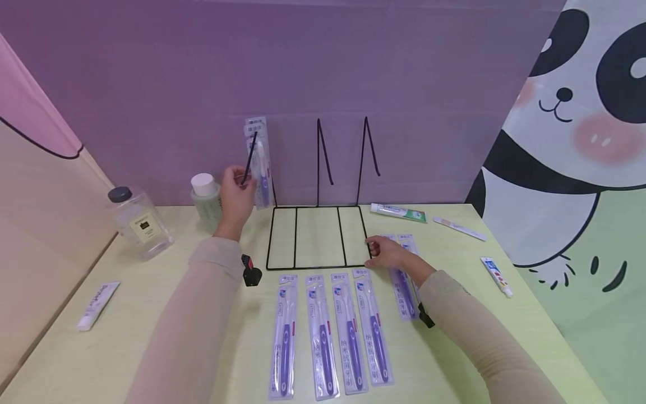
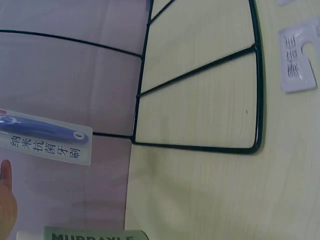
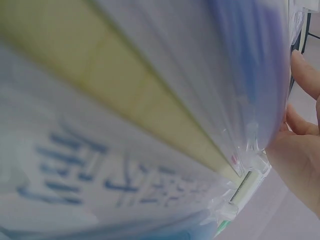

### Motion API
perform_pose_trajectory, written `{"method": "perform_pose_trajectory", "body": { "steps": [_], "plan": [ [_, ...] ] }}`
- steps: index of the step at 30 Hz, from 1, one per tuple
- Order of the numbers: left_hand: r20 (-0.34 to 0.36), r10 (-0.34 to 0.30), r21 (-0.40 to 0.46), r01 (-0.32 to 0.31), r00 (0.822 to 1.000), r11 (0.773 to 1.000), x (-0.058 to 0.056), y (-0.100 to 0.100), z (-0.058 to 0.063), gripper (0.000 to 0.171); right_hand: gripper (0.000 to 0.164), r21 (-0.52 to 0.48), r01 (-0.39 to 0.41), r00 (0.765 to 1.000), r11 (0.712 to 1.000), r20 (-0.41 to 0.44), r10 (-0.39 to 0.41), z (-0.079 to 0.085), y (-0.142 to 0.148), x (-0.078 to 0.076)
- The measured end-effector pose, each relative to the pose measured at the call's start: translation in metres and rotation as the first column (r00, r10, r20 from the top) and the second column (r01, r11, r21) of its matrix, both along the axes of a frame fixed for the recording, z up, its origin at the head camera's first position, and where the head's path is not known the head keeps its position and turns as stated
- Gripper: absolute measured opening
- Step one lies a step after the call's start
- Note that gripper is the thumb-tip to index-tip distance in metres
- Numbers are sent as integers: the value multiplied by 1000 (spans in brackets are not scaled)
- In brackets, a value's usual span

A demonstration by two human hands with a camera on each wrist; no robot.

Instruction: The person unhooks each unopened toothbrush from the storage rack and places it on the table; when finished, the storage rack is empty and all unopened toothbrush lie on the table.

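A black wire display rack (image 1: 295, 238) stands on the table with hooks rising at its back. On its left hook hang packaged toothbrushes (image 1: 264, 182), also seen in the left wrist view as a purple-handled toothbrush pack (image 2: 45, 137). My left hand (image 1: 237, 196) has its fingers curled at this hook's lower end and seems to pinch it; in the left wrist view only part of the hand shows. Near the base's front right corner, my right hand (image 1: 388, 252) pinches the rack's side wire. Several toothbrush packs (image 1: 323, 336) lie in front of the rack.
More toothbrush packs (image 1: 404, 292) lie beneath the right forearm. A white-capped bottle (image 1: 207, 202) and a clear bottle (image 1: 143, 224) stand at left, with a white tube (image 1: 98, 306) nearer. Toothpaste tubes (image 1: 398, 212) lie at right. A purple cloth (image 1: 303, 67) hangs behind.
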State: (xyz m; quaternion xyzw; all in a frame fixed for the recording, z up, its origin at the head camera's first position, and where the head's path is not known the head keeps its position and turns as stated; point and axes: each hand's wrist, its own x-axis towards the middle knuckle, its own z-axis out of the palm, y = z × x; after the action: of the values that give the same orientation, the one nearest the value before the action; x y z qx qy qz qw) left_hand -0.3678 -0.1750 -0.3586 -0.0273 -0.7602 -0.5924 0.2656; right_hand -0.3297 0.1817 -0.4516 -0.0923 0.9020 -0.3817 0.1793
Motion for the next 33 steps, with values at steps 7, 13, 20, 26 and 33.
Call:
{"method": "perform_pose_trajectory", "body": {
  "steps": [7,13,20,26,33],
  "plan": [
    [10,41,33,-41,999,999,-3,6,0,30,65,11,14,1000,1000,-4,-14,0,-1,1],
    [-15,59,41,-59,998,997,-2,6,-3,30,65,5,13,1000,1000,7,-14,1,-2,3],
    [-55,-2,3,2,998,1000,2,2,-1,31,66,37,20,1000,999,-12,-20,-1,-1,2],
    [-59,-40,-53,36,997,998,4,1,5,30,65,44,21,1000,999,-16,-20,-3,-1,0],
    [-93,-122,-146,108,988,983,9,-1,4,29,66,23,17,1000,1000,-12,-17,-3,-1,0]
  ]
}}
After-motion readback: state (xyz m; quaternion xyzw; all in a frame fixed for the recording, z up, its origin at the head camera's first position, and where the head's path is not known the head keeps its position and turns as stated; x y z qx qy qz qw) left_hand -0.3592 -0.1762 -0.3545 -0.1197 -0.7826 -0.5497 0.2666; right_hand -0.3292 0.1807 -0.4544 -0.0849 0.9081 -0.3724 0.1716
